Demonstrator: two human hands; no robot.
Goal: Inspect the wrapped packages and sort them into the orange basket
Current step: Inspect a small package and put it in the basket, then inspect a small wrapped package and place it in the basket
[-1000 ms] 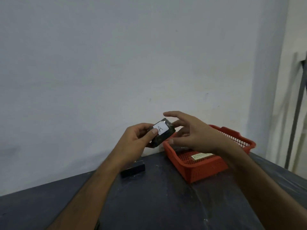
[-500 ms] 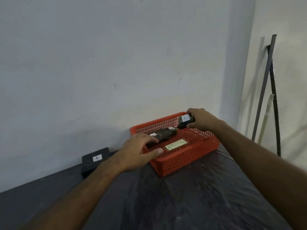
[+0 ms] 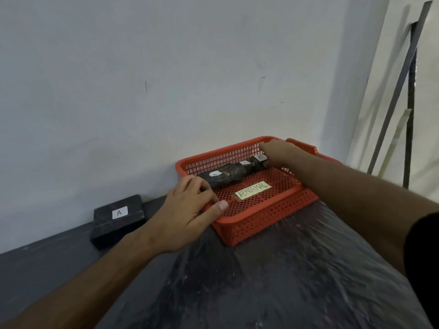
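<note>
- Currently the right hand (image 3: 279, 151) reaches across the orange basket (image 3: 266, 214) to its far right corner and rests on a small dark wrapped package (image 3: 259, 161) with a white label. The fingers curl over that package, but whether they actually pinch it cannot be told from this angle.
- Left hand (image 3: 187, 207): placed on the near-left rim of the basket, thumb lying along the rim edge, fingers bent over the rim toward the inside. The fingertips lie just beside the end of a longer dark wrapped package (image 3: 225, 178); contact with it cannot be confirmed.
- Long package: lies on the mesh floor along the back wall of the basket, carrying white labels. Its right end meets the small package under the right hand.
- Basket floor: a pale label (image 3: 253, 189) reading "ABNORMAL" lies flat in front of the long package.
- Basket position: on the dark table (image 3: 237, 281), pushed close to the white wall (image 3: 166, 79).
- Outside the basket: a black block (image 3: 118, 219) with a white "A" label sits on the table to the left, against the wall, apart from the left hand.
</note>
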